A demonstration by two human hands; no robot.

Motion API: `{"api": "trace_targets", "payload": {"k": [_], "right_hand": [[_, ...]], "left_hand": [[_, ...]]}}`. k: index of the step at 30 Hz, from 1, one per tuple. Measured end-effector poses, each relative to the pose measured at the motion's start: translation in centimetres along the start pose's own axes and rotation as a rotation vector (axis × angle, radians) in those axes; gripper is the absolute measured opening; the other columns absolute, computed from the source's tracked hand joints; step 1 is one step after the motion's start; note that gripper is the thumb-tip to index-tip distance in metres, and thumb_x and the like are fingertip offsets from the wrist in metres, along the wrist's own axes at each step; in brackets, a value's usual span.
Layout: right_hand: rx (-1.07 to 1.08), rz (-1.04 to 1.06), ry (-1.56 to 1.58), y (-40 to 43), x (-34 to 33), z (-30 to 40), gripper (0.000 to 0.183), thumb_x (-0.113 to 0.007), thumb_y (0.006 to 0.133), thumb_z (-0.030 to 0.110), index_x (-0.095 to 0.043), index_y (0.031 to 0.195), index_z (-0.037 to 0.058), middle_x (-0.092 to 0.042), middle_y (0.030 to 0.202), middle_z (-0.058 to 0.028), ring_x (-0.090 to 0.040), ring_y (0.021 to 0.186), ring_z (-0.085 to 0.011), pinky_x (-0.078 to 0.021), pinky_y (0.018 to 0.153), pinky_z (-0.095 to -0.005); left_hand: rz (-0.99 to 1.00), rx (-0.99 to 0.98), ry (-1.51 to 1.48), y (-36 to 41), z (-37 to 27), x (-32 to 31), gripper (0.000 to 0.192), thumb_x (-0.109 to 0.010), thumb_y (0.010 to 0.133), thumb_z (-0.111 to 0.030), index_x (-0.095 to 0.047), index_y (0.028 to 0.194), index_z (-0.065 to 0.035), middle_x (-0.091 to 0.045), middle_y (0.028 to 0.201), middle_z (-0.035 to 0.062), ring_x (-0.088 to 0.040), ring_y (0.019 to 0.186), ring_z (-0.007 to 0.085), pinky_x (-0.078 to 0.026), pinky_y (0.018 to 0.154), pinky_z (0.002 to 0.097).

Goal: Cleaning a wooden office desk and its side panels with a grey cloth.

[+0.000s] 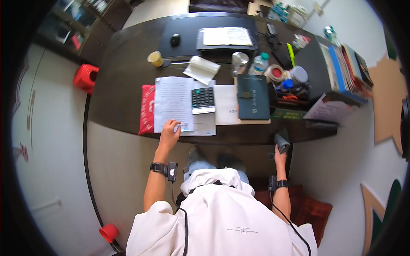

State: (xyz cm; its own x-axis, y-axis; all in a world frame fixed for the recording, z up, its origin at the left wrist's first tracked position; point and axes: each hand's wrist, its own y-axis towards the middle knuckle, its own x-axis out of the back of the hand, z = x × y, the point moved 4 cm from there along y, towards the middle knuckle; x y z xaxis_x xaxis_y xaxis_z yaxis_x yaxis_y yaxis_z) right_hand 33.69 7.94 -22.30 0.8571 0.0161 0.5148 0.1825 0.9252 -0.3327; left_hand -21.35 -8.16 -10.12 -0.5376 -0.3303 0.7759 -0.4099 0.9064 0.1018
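Note:
My left hand [170, 132] is at the desk's near edge, over the lower edge of printed sheets [174, 99], its fingers bent and apart. A red packet [147, 112] with writing lies left of the sheets, and a black calculator [203, 97] rests on the papers to the right. My right hand [280, 156] grips a bundled grey cloth [282, 141] at the desk's near right edge. Above and left of that hand, a dark green notebook [253, 99] lies on a folder. The cloth is somewhat blurred.
A yellow cup [155, 59], white tissue pack [201, 69], clear tumbler [239, 62] and green-capped bottle [258, 64] stand or lie farther back. A desk organizer [290, 101] and upright files [347, 68] occupy the right. A red chair seat [307, 204] is beside my right arm.

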Motion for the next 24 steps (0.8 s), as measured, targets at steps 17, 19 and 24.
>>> {"api": "trace_targets", "payload": {"k": [17, 19, 24], "right_hand": [[-0.184, -0.007, 0.516, -16.6, -12.4, 4.7, 0.047, -0.064, 0.100, 0.024, -0.055, 0.139, 0.0002, -0.061, 0.137, -0.0082, -0.058, 0.125, -0.0212, -0.0432, 0.107, -0.0346], [-0.251, -0.082, 0.770, -19.6, -15.2, 4.7, 0.042, -0.064, 0.100, 0.025, -0.058, 0.134, 0.0012, -0.064, 0.132, -0.0072, -0.063, 0.116, -0.0200, -0.0477, 0.103, -0.0351], [-0.342, -0.341, 1.174, -27.3, -20.4, 5.9, 0.045, -0.057, 0.101, 0.031, -0.058, 0.136, 0.0031, -0.061, 0.138, -0.0082, -0.058, 0.124, -0.0261, -0.0429, 0.109, -0.0408]], "left_hand": [[0.241, 0.542, -0.068, 4.6, 24.6, 8.0, 0.090, -0.085, 0.073, -0.050, -0.050, 0.137, 0.0019, -0.066, 0.124, 0.0255, -0.064, 0.117, 0.0389, -0.052, 0.097, 0.0442], [0.297, 0.475, -0.102, 5.3, 25.6, 8.3, 0.095, -0.085, 0.072, -0.052, -0.046, 0.140, 0.0026, -0.065, 0.124, 0.0256, -0.065, 0.116, 0.0374, -0.052, 0.098, 0.0442], [0.358, 0.432, -0.127, 5.3, 25.7, 7.3, 0.097, -0.084, 0.075, -0.052, -0.043, 0.143, 0.0043, -0.062, 0.129, 0.0249, -0.062, 0.120, 0.0349, -0.050, 0.101, 0.0415]]}}
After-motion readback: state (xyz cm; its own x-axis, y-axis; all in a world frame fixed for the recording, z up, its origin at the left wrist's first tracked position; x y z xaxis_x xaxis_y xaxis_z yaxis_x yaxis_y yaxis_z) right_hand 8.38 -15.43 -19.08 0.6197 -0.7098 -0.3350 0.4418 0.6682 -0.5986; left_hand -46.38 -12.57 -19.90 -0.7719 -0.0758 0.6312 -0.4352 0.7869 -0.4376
